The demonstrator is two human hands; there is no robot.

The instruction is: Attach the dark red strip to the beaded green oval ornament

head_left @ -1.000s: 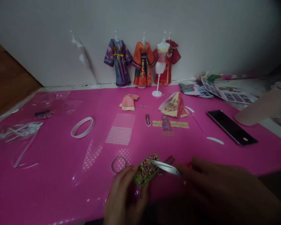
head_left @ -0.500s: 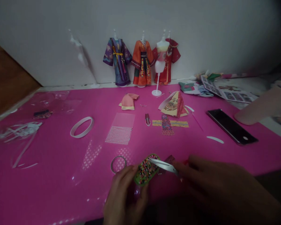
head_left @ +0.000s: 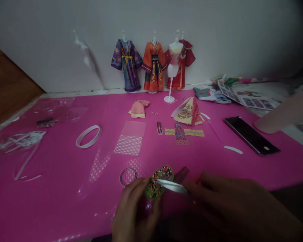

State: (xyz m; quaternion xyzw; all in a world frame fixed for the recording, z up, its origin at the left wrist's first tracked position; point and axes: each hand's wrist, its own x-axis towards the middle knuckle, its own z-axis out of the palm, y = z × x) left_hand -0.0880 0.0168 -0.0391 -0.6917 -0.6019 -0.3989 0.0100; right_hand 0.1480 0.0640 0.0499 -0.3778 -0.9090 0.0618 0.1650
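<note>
Beads (head_left: 164, 173) of many colours lie in a shallow green tray (head_left: 146, 195) at the near edge of the pink-covered desk (head_left: 65, 195), held at its near left side by the fingers and thumb of the left hand (head_left: 131, 208). The right hand (head_left: 224, 198), dim and partly in shadow, grips a silver pointed tool (head_left: 172, 186) by its right end; the tip points left and reaches over the beads, though whether it touches them I cannot tell. A dark red strip (head_left: 182, 173) lies just beyond the tool, right of the tray, and a thin ring (head_left: 121, 180) lies left of the tray, near the left hand. Farther in, from left to right, are a pale round band (head_left: 87, 146), a sheet of small shiny dots (head_left: 128, 145), a small pointed dark piece (head_left: 159, 128), and a patterned piece (head_left: 180, 132) lying across a yellow strip (head_left: 197, 133). Behind these sit a small pink garment (head_left: 138, 109) and a folded yellow and red fabric piece (head_left: 188, 113). A black phone (head_left: 251, 136) lies on the right. Along the far wall stand a purple and blue robe (head_left: 127, 67), an orange robe (head_left: 154, 67), and a white mannequin (head_left: 173, 70) in front of a red dress (head_left: 187, 62).
</note>
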